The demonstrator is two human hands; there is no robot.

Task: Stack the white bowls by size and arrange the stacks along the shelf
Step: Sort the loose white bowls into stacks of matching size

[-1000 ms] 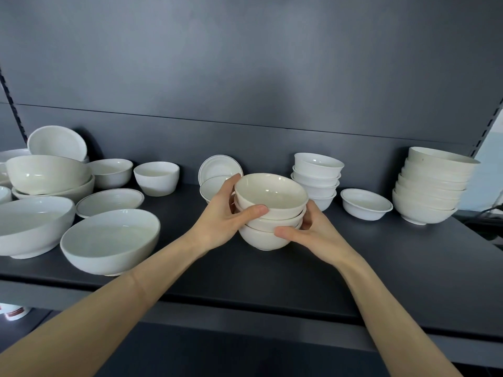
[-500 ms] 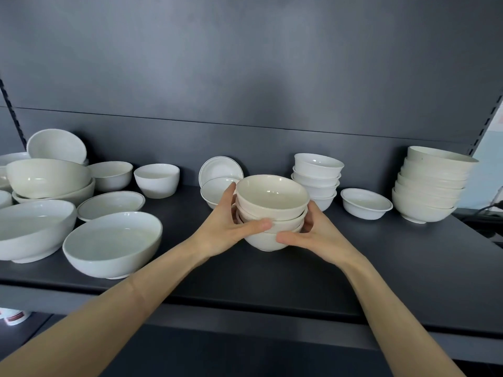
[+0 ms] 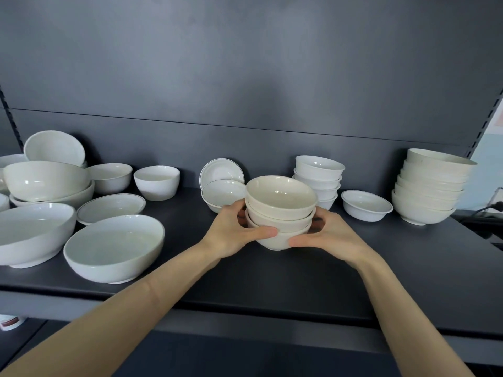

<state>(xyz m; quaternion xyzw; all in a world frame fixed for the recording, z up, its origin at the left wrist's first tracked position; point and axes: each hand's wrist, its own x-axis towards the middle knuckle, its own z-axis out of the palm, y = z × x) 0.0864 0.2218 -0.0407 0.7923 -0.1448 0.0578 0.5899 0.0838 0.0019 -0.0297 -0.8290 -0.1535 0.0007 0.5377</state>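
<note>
A stack of three cream bowls (image 3: 280, 210) stands mid-shelf on the dark shelf (image 3: 272, 281). My left hand (image 3: 234, 232) grips its left side and my right hand (image 3: 329, 238) grips its right side, thumbs meeting at the bottom bowl. Behind it stands a stack of small white bowls (image 3: 318, 180). A tall stack of larger cream bowls (image 3: 430, 186) stands at the far right. A single shallow white bowl (image 3: 366, 205) lies between those two stacks.
Large white bowls (image 3: 114, 248) (image 3: 30, 235) crowd the left front, with a nested pair (image 3: 46, 183), a rimmed plate (image 3: 110, 208) and small bowls (image 3: 157, 182) behind. A saucer (image 3: 221, 170) leans on the back wall above a bowl (image 3: 221, 194).
Both hands have shifted the three-bowl stack slightly right and back toward the small white stack; it now seems to rest on the shelf.
</note>
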